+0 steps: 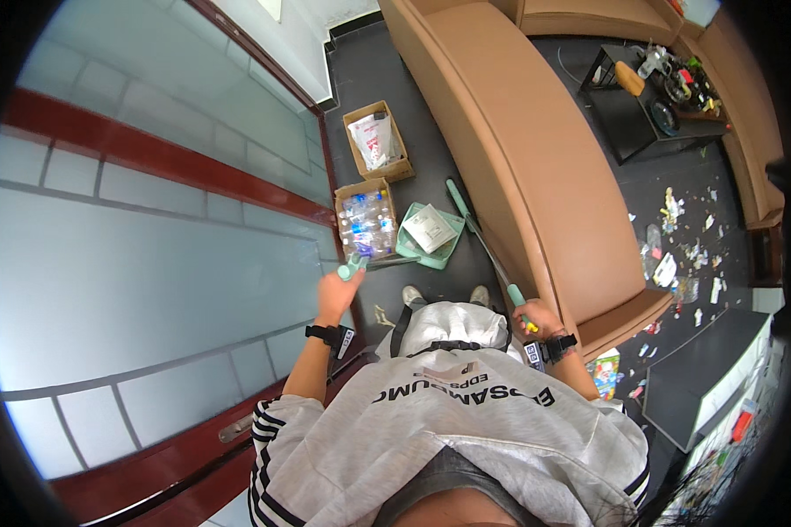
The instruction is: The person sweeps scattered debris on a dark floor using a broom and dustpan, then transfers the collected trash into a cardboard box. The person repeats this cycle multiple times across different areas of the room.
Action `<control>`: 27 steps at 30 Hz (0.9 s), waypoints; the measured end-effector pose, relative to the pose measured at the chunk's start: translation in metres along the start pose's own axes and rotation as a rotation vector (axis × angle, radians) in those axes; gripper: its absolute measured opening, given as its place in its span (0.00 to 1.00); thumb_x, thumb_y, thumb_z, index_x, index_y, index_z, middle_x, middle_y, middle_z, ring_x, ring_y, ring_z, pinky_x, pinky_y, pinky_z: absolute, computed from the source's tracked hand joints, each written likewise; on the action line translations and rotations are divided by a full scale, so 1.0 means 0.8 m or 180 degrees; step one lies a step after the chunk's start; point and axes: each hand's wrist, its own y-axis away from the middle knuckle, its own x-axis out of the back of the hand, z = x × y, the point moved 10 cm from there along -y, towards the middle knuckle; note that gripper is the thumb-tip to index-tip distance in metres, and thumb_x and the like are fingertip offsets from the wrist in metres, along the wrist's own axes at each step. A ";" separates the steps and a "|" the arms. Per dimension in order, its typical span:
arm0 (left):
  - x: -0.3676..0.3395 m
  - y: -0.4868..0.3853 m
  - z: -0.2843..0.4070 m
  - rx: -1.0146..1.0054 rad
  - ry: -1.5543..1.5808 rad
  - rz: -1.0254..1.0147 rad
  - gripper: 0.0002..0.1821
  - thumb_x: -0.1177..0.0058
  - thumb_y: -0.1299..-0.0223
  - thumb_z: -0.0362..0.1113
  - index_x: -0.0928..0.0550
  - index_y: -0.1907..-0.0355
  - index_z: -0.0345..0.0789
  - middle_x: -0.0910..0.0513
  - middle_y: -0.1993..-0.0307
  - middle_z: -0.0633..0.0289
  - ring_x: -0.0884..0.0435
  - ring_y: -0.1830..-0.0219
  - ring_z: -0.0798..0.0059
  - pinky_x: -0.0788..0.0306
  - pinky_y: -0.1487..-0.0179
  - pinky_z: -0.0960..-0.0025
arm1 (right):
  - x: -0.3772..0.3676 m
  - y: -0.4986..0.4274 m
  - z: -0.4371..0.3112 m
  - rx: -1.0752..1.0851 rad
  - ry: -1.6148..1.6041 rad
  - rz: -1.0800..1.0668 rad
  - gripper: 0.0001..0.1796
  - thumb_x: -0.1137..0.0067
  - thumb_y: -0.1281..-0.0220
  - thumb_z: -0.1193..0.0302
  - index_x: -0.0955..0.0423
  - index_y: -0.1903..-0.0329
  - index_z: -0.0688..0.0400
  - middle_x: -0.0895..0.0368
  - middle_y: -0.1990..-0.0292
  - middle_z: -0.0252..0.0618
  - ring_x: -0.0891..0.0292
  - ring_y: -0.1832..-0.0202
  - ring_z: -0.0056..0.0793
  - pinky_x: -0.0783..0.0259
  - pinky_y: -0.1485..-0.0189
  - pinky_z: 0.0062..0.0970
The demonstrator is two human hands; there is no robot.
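Note:
My left hand (337,296) grips the pale green handle (352,267) of a long-handled dustpan. The dustpan's green pan (409,251) rests on the dark tiled floor in front of my feet, with a flat white package (429,228) lying in it. In my right hand (539,319) is a metal pole (488,247) with a green grip and a green far end (457,196), probably a broom; no bristles can be made out. The pole runs along the side of the brown sofa (521,145).
Left of the pan, a cardboard box (394,204) holds several plastic bottles; behind it another box (399,170) holds a white plastic bag. Frosted glass doors (151,277) flank my left. Beyond the sofa, litter (672,211) covers the floor near a cluttered black table (623,125).

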 end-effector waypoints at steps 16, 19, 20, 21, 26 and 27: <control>0.198 -0.132 0.222 -0.1396 -0.1913 0.0733 0.24 0.43 0.51 0.54 0.19 0.73 0.31 0.20 0.74 0.45 0.22 0.68 0.45 0.28 0.64 0.52 | -0.004 -0.026 0.024 0.0205 0.0301 -0.0047 0.06 0.46 0.54 0.76 0.30 0.79 0.67 0.30 0.86 0.39 0.34 0.89 0.25 0.39 0.89 0.25; 0.179 -0.170 0.276 -0.1542 -0.2379 0.0672 0.23 0.44 0.51 0.54 0.18 0.72 0.32 0.19 0.73 0.46 0.21 0.68 0.46 0.27 0.63 0.52 | 0.004 -0.025 0.026 0.0184 0.0260 -0.0026 0.07 0.46 0.54 0.76 0.30 0.79 0.67 0.29 0.86 0.40 0.34 0.88 0.25 0.38 0.89 0.25; 0.174 -0.180 0.287 -0.1617 -0.2501 0.0646 0.23 0.44 0.51 0.54 0.18 0.72 0.32 0.19 0.73 0.46 0.21 0.68 0.46 0.27 0.63 0.52 | 0.002 -0.025 0.027 0.0188 0.0304 0.0006 0.07 0.46 0.55 0.76 0.29 0.79 0.68 0.29 0.86 0.40 0.34 0.88 0.25 0.38 0.89 0.25; 0.169 -0.191 0.297 -0.1702 -0.2637 0.0629 0.23 0.44 0.51 0.54 0.18 0.72 0.32 0.19 0.73 0.46 0.21 0.68 0.46 0.26 0.63 0.52 | -0.001 -0.024 0.028 0.0191 0.0257 0.0008 0.07 0.46 0.55 0.76 0.29 0.78 0.68 0.29 0.86 0.40 0.34 0.88 0.25 0.38 0.89 0.25; 0.151 -0.247 0.319 -0.1843 -0.2840 0.0403 0.22 0.45 0.50 0.53 0.18 0.71 0.33 0.18 0.70 0.47 0.20 0.65 0.49 0.26 0.60 0.53 | -0.035 -0.018 0.033 0.0118 0.0058 0.0221 0.07 0.48 0.55 0.76 0.28 0.76 0.71 0.29 0.86 0.41 0.33 0.89 0.26 0.38 0.89 0.25; 0.146 -0.257 0.324 -0.1897 -0.2859 0.0352 0.22 0.45 0.50 0.53 0.18 0.71 0.33 0.18 0.70 0.47 0.20 0.65 0.49 0.26 0.60 0.53 | -0.041 -0.017 0.034 0.0095 -0.0022 0.0236 0.07 0.48 0.55 0.76 0.28 0.76 0.71 0.29 0.86 0.41 0.33 0.88 0.26 0.38 0.89 0.24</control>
